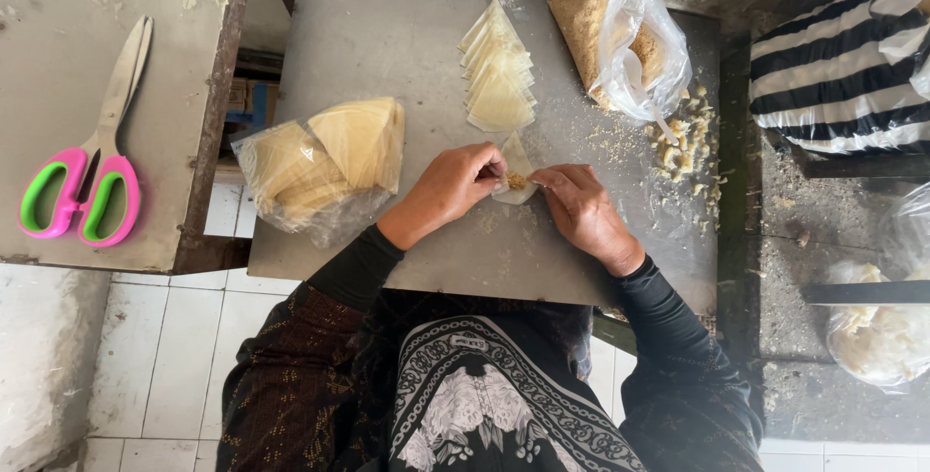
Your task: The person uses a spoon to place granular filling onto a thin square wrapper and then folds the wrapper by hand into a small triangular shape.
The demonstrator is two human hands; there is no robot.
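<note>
Grey, floury metal worktop (pixel 387 36) in the middle. Beyond its left edge, a second scuffed grey worktop (pixel 68 123) with a rusty rim. Below both, white square-tiled floor (pixel 165 365). Past the right edge, rough dark concrete surface (pixel 804 210). Soft, even daylight.

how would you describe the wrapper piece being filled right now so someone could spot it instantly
On the grey metal table, look below the fanned row of pale triangular wrappers. The filled wrapper sits pinched between the left hand and right hand. It alone carries a brown dab of filling.
</note>
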